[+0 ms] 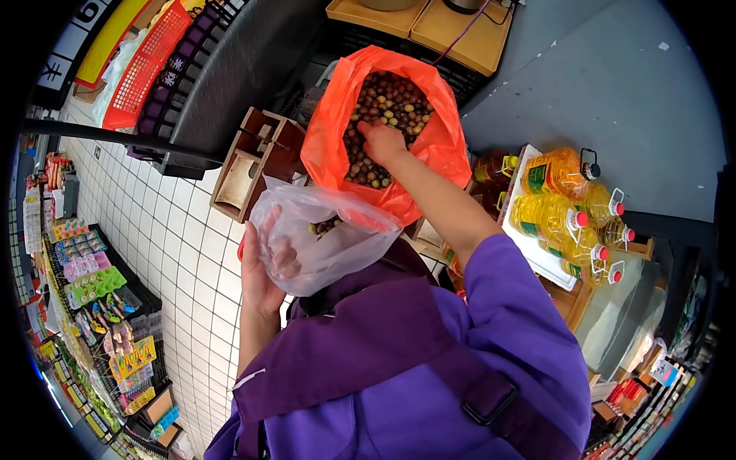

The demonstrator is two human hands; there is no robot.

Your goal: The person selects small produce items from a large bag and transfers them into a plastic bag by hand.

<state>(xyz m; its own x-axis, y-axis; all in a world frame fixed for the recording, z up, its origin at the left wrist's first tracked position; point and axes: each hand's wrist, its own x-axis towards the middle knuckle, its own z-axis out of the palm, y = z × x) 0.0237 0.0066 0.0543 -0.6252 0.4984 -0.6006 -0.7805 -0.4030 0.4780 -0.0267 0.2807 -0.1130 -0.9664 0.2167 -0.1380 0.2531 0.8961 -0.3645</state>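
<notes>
A large orange-red plastic bag stands open, filled with many small round brown and yellowish fruits. My right hand reaches into it, fingers bent down among the fruits; whether anything is between the fingertips is hidden. Nearer to me, my left hand supports a translucent white plastic bag from its left side, some of its fingers showing through the film. A few of the same fruits lie inside the white bag, which touches the lower edge of the orange-red one.
Bottles of yellow oil stand on the right beside a grey surface. A wooden box is left of the orange-red bag. Farther left are a red basket, a tiled floor and shelves of packaged goods.
</notes>
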